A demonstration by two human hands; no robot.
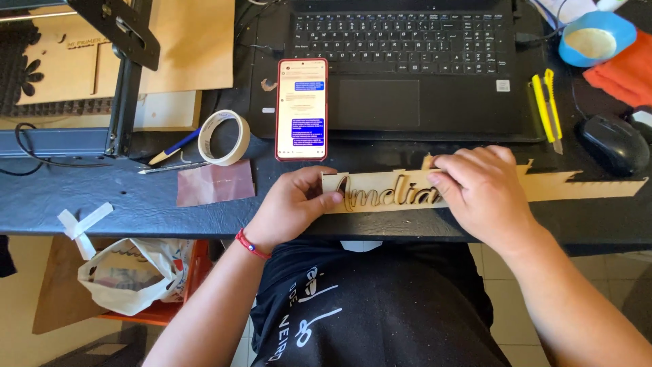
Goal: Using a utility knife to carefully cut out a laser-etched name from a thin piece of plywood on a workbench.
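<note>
Closest to you, your lap in a black shirt sits under the edge of the dark surface [136,204], and off to your left a white plastic bag [125,275] hangs below it. Up on the surface, both your hands are on a long pale wooden strip [380,194] with cut-out script lettering, lying flat along the near edge. Your left hand [292,207], red bracelet at the wrist, pinches the strip's left end, thumb on top, fingers curled around it. Your right hand [479,190] lies over the strip's middle, fingers bent and pressing down on the lettering; the rest of the strip runs out past it to the right. Left of your hands lie a reddish-brown sheet of sandpaper [216,182] and, just beyond it, a roll of masking tape [224,138] with a blue pen [175,147] beside it. Further back, a phone [302,109] with a lit screen rests against the laptop [407,68]. To the right sit a yellow utility knife [547,109] and a black mouse [614,143].
</note>
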